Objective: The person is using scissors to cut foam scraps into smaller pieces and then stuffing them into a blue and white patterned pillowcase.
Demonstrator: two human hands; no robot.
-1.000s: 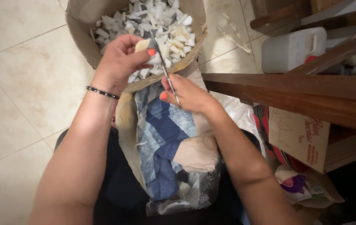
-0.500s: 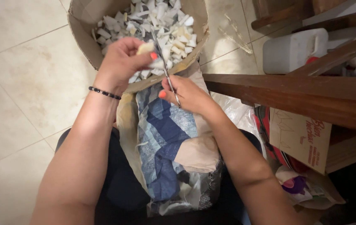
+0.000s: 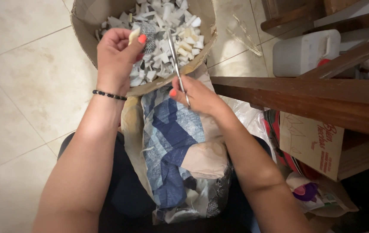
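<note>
Head view: the left hand [image 3: 117,54] is raised over the cardboard container [image 3: 206,26], its grip closed in a pinch of thumb and fingers on a small pale fabric strip [image 3: 133,36]. The strip stands out above the fingers, over the heap of cut fabric pieces [image 3: 167,39] that fills the container.

The right hand [image 3: 197,95] lies at the container's near rim, its grip closed through the handles of the scissors [image 3: 175,58]. The blades point away from the person, across the heap, just right of the strip and apart from it; whether the blades are parted cannot be told.

Below both hands, a clear bag of folded fabric [image 3: 171,151], blue, white and beige, rests on the person's lap. A white plastic jug [image 3: 305,51] stands on the tiled floor [image 3: 25,86], beyond a dark wooden beam [image 3: 301,99].
</note>
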